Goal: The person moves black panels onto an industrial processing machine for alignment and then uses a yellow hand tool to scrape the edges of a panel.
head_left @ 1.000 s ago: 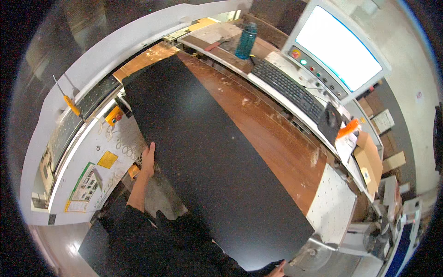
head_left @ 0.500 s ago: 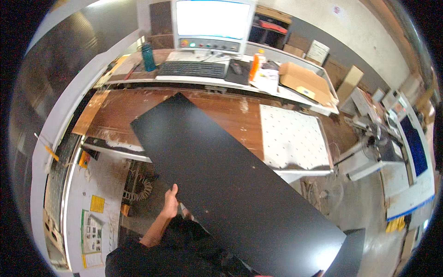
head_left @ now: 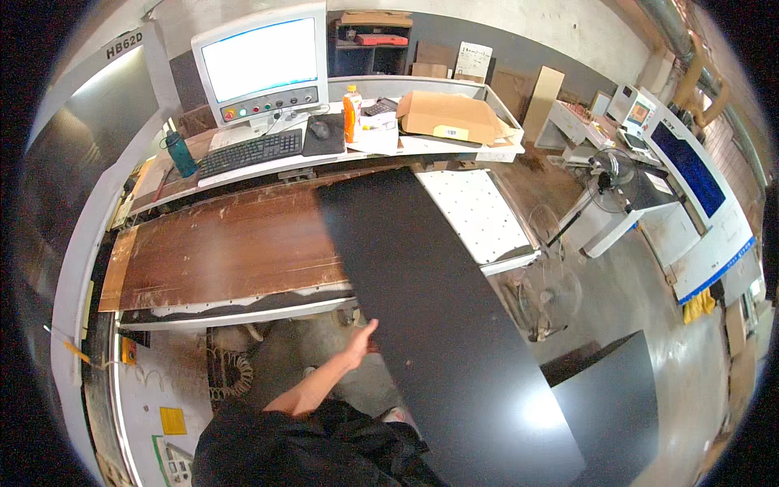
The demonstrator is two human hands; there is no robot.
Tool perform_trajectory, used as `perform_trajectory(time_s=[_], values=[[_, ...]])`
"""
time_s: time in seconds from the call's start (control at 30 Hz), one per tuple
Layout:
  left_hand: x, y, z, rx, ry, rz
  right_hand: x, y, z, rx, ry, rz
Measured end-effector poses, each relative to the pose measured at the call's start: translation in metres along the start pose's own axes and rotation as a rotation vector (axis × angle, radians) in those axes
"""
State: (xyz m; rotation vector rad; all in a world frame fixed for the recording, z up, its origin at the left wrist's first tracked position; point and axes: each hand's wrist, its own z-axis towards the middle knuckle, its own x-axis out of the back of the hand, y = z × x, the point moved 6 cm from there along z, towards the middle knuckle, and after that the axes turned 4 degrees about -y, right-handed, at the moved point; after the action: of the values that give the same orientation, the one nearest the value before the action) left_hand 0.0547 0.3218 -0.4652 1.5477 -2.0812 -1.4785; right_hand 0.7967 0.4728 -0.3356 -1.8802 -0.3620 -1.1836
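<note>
A long black panel (head_left: 442,316) slants from the worktable down to the lower edge of the view. My left hand (head_left: 357,344) grips its left long edge, thumb up on the edge and the other fingers mostly hidden behind it. The panel's far end lies over the right part of a brown wood-grain board (head_left: 227,243) and next to a white dotted table surface (head_left: 471,207); whether it touches them I cannot tell. My right hand is out of view, as is the panel's near end.
Behind the table, a desk carries a monitor (head_left: 261,69), keyboard (head_left: 250,155), teal bottle (head_left: 180,154), orange bottle (head_left: 352,114) and open cardboard box (head_left: 450,118). Other dark panels (head_left: 613,398) stand at lower right. A fan (head_left: 613,172) and another machine (head_left: 698,195) stand farther right.
The view has turned to the right. The black panel has swung so its far end lies farther right along the brown board. Fingers formerly visible at the bottom edge are out of view.
</note>
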Motion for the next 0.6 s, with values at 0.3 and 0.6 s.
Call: perform_trajectory(time_s=[0.3, 0.6], values=[[-0.046, -0.044, -0.006, 0.369, -0.452, 0.136, -0.09, -0.055, -0.092, 0.076, -0.078, 0.391], [0.084, 0.019, -0.006, 0.089, -0.357, 0.257, -0.206, -0.137, -0.097, 0.108, 0.133, 0.272]])
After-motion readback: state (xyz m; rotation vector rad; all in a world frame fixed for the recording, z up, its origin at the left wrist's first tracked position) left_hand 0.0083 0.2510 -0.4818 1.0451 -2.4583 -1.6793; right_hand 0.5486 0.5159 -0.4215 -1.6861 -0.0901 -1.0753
